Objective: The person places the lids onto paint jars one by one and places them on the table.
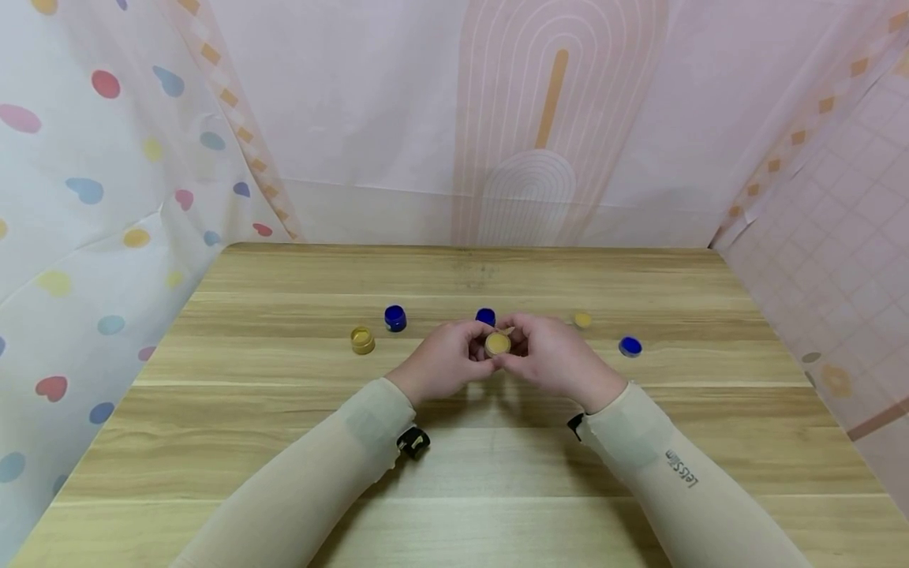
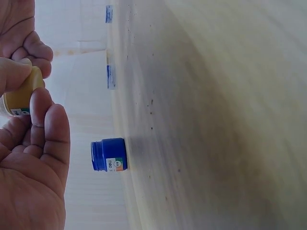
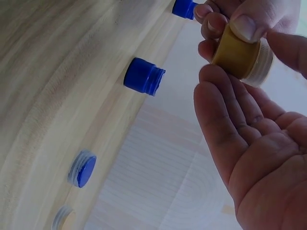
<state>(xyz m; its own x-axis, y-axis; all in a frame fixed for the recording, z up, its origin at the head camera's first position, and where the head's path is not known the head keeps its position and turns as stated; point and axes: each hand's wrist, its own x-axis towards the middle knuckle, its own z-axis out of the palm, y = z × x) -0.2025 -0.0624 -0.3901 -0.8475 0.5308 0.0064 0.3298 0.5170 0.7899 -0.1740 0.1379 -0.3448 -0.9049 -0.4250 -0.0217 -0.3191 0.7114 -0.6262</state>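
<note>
Both hands meet around a small yellow paint jar (image 1: pixel 498 343) with a pale, ribbed lid (image 3: pixel 259 63), raised above the table. My left hand (image 1: pixel 443 359) grips the jar body, its thumb pressed on the yellow side in the right wrist view. My right hand (image 1: pixel 557 355) has its fingertips against the jar and its thumb at the lid. Just behind the hands, partly hidden, stands an open blue jar (image 1: pixel 486 316). The left wrist view also shows a labelled blue jar (image 2: pixel 115 155) below the hands.
To the left stand another blue jar (image 1: pixel 395 318) and an open yellow jar (image 1: pixel 363 341). A yellow lid (image 1: pixel 582 320) and a blue lid (image 1: pixel 630 347) lie on the right. The wooden table (image 1: pixel 469 528) ends at a printed curtain (image 1: pixel 369 118) behind.
</note>
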